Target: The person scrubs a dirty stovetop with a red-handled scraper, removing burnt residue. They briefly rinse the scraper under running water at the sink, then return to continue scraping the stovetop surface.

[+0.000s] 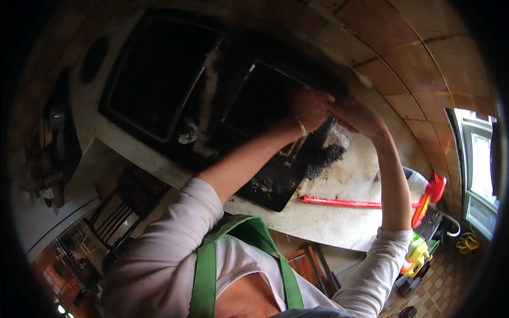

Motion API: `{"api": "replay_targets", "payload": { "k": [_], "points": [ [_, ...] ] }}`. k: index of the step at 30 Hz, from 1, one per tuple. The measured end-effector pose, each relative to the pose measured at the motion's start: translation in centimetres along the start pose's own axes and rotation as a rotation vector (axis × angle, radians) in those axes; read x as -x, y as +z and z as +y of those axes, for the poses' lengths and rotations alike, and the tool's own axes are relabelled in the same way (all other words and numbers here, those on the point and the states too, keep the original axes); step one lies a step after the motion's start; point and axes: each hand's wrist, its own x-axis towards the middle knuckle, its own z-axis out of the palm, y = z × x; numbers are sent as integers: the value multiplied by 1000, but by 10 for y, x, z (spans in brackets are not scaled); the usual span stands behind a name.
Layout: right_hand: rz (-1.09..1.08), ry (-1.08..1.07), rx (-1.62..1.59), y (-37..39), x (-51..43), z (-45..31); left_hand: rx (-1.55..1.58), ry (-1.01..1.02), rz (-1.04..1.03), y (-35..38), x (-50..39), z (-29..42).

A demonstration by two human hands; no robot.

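My left hand (312, 107), with a band at its wrist, reaches over the right part of a black cooktop (254, 183). My right hand (356, 115) meets it at the cooktop's far right corner, and something red shows under its fingers. Blur and shadow hide what the fingers hold. Below the hands, dark wet grime (324, 161) and whitish foam (338, 139) spread from the cooktop's edge onto the pale counter (338, 222). A red long-handled brush (342, 202) lies on the counter and passes behind my right forearm.
A tiled wall (397, 51) rises behind the counter. At the right are a yellow-green bottle (417, 254) and a window (481, 159). A dark slatted chair (119, 214) stands at the lower left. Another dark panel (159, 75) lies at the upper left.
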Motion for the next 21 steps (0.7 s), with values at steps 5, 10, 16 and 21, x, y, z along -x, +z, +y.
{"api": "replay_targets", "payload": {
  "k": [5, 10, 16, 21],
  "points": [
    [-76, -159, -24, -7, -18, -15, 56, -198, -23, -14, -5, -8],
    [-85, -26, 124, -23, 9, -19, 85, -64, -41, -35, -2, 14],
    [-27, 11, -249, 59, 103, 18, 140, 204, -111, -46, 82, 43],
    [-29, 99, -594, 115, 134, 31, 204, 289, -145, -32, 121, 51]
  ]
}}
